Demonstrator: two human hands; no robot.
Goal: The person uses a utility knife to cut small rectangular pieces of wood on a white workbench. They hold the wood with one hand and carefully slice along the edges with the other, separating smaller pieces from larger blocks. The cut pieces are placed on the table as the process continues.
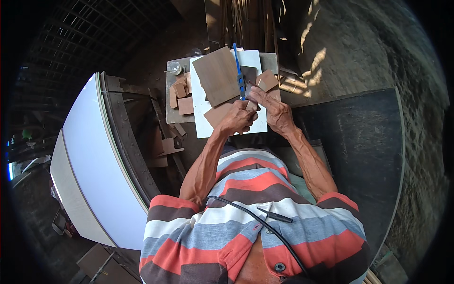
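Observation:
Over the front of a white board (202, 124), my two hands meet close together. My left hand (238, 118) is closed around a small brown wooden piece (252, 104), whose end sticks up past the fingers. My right hand (280, 115) pinches a small dark flat piece (250, 88) against or just above that wood; its kind is unclear. Just beyond the hands lies a blue caliper (240, 78), beside a large square brown board (216, 75). A brown wooden piece (216, 114) rests partly under my left hand.
Small wooden blocks (179, 87) and a clear jar (174, 68) sit on the table's left side, another block (268, 79) on its right. A large white panel (97, 156) stands at my left, a dark panel (350, 161) at my right. Slats lean behind the table.

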